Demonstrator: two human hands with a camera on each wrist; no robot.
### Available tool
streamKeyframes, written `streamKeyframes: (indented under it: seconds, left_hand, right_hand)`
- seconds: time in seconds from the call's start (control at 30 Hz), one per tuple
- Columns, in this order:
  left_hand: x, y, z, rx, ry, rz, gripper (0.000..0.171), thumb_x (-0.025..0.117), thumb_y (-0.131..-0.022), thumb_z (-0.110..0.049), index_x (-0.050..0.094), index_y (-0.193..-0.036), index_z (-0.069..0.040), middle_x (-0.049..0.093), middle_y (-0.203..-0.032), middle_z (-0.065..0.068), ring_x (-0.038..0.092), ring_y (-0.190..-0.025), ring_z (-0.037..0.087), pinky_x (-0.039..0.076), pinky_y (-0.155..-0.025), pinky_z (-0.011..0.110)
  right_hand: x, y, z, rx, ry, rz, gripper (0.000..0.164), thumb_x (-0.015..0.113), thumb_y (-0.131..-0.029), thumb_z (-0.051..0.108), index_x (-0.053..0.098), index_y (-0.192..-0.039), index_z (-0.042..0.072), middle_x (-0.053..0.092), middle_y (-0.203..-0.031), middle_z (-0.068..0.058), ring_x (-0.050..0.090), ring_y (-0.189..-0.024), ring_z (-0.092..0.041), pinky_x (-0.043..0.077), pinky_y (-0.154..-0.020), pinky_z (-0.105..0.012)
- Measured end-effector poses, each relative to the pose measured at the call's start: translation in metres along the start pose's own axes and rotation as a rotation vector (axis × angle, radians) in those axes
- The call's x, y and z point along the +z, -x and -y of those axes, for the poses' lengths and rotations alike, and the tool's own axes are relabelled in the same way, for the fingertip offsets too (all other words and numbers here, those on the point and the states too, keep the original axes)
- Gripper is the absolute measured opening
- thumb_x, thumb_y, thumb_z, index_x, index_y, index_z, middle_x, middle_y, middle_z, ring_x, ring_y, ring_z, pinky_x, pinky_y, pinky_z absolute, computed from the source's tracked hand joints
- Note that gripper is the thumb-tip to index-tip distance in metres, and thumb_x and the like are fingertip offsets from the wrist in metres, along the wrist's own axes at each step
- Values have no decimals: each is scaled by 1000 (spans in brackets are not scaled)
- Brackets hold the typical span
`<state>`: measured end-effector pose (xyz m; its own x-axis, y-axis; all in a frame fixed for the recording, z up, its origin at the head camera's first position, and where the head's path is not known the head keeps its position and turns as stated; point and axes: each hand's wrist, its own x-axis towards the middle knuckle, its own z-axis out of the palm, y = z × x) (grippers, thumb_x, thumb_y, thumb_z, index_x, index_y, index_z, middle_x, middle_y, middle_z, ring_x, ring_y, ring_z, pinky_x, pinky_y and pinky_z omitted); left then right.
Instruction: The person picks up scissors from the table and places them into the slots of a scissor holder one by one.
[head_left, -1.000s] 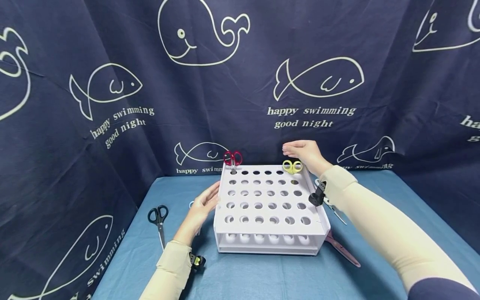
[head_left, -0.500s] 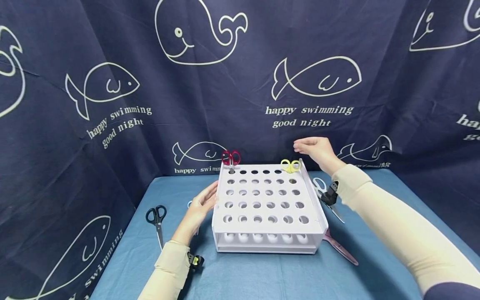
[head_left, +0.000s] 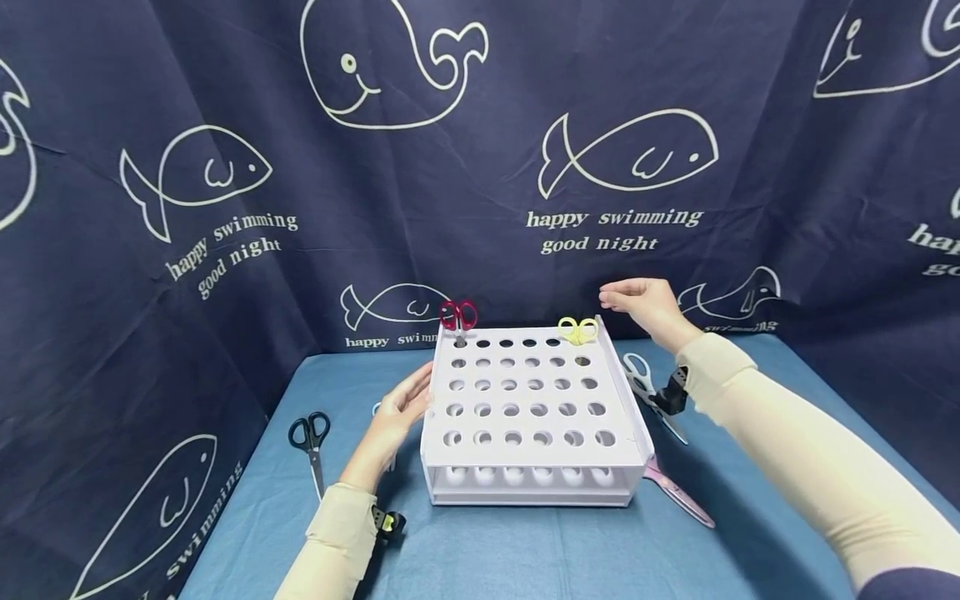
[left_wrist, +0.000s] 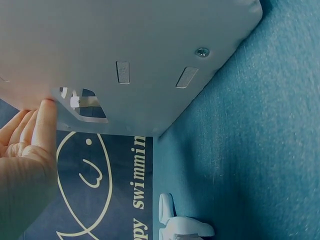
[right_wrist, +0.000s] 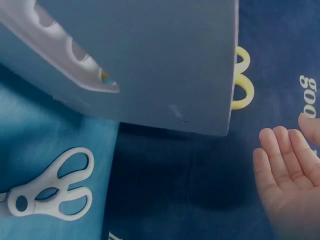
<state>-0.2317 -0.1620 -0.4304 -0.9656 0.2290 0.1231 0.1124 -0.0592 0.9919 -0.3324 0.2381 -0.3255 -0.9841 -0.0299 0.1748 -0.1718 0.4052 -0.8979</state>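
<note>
A white rack (head_left: 525,454) with rows of round holes stands mid-table. Red-handled scissors (head_left: 458,316) are upright in its back left hole, and yellow-handled scissors (head_left: 577,330) in the back right one. My left hand (head_left: 397,417) rests its extended fingers against the rack's left side; in the left wrist view the fingertips are beside a cutout. Behind the rack's back right corner, my right hand (head_left: 647,307) hovers with nothing in it. The right wrist view shows that palm (right_wrist: 295,185) with fingers loosely extended, apart from the yellow handles.
Black-handled scissors (head_left: 310,433) lie left of the rack. White-handled scissors (head_left: 637,375) and pink scissors (head_left: 678,492) lie to its right. Pale-handled scissors (left_wrist: 182,226) are partly hidden by my left hand. A dark printed curtain (head_left: 480,208) hangs behind the table.
My right hand has moved right, away from the yellow-handled scissors, uncovering the white handles. The left hand stays at the rack. The whole view has shifted slightly.
</note>
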Motion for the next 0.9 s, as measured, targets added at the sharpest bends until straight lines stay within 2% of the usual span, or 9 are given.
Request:
streamKeyframes:
  seconds: [0.5, 0.7, 0.9]
  left_hand:
    - [1, -1, 1, 1, -5, 10, 55, 53, -99, -16, 34, -150, -9, 36, -154, 13, 37, -140, 24, 45, -104, 25]
    - [-2, 1, 0, -17, -27, -1, 55, 53, -100, -17, 34, -151, -11, 37, -154, 11, 38, -140, 22, 44, -105, 25]
    - [-3, 0, -1, -17, -39, 5, 55, 53, -100, -18, 34, -151, -12, 37, -155, 10, 38, -140, 21, 43, -106, 27]
  right_hand:
    - [-21, 17, -29, 24, 11, -37, 42, 68, -91, 20, 62, -119, -11, 69, -77, 25, 65, -73, 8, 52, -68, -9]
    - [-20, 23, -48, 41, -69, -2, 42, 67, -91, 13, 58, -121, -16, 70, -78, 22, 68, -74, 5, 55, -72, -13]
    - [-24, 28, -64, 36, -49, -14, 41, 66, -92, 13, 58, -121, -16, 69, -78, 24, 66, -74, 8, 54, -70, -10]
